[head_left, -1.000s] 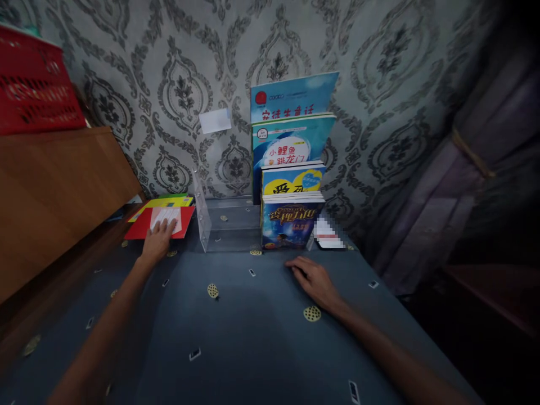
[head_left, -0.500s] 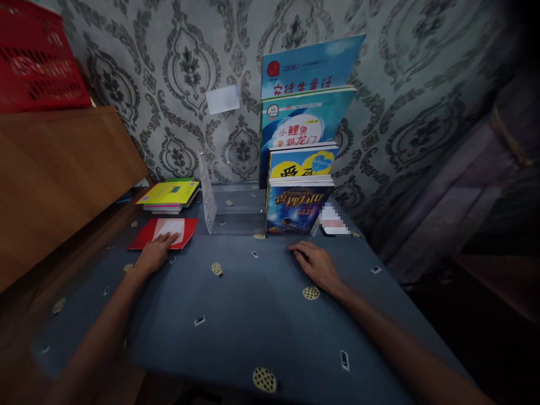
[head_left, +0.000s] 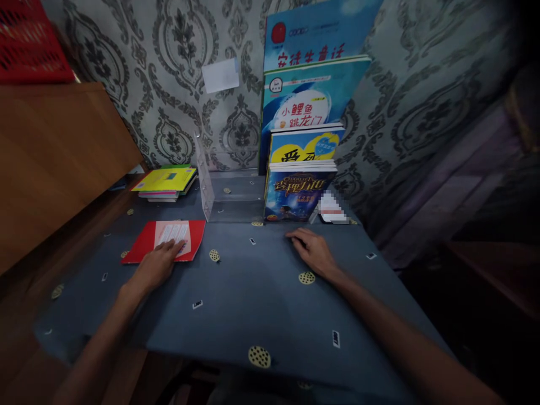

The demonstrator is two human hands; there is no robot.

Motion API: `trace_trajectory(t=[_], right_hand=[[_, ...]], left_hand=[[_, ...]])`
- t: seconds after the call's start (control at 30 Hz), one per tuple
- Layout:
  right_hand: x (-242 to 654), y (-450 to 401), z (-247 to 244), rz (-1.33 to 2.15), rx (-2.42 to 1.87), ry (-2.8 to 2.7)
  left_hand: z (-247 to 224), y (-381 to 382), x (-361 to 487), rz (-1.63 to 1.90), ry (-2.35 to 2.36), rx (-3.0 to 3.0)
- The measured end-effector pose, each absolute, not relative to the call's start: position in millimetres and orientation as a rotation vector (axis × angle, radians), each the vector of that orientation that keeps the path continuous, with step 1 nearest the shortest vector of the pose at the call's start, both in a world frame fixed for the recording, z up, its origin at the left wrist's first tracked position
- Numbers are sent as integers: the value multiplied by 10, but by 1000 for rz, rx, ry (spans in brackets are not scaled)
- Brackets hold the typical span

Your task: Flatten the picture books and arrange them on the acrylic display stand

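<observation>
A red book [head_left: 141,242] with a pale printed panel lies flat on the left part of the table. My left hand [head_left: 158,264] rests on its near edge, fingers stretched over the cover; the underside of the hand is hidden. My right hand [head_left: 314,253] lies on the tablecloth in front of the upright books, fingers loosely bent and holding nothing. Just beyond it, a dark blue book [head_left: 295,194] stands at the front of a row in a clear acrylic book holder [head_left: 203,183]. Behind the red book is a stack of books topped by a yellow one [head_left: 166,180].
Taller blue picture books [head_left: 316,84] stand at the back of the row against the patterned wall. A white item [head_left: 333,208], partly blurred out, lies right of the holder. At left, a red basket [head_left: 31,48] sits on a wooden cabinet [head_left: 63,163]. Curtain fabric hangs at right.
The red book has slid toward me, away from the stack, with my left hand on it. My right hand has stayed about where it was on the table. The view has tilted down slightly.
</observation>
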State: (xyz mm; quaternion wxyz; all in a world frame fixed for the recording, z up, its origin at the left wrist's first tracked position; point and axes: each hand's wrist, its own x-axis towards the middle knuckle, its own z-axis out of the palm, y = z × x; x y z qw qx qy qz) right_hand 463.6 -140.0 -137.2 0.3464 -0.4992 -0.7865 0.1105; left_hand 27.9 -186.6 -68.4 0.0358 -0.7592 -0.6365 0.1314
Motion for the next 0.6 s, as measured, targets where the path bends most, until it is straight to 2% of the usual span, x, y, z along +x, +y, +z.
trace_trajectory(t=[0.23,0.6], right_hand=[[4616,-1422,-1348,283,-1292,-2042],[4567,-1463,-1343,252,-1261,-2067]], left_hand=[[-735,-2103,541,371,-1894,-2398],[-995,-2594,1506,208,-1589,-2573]])
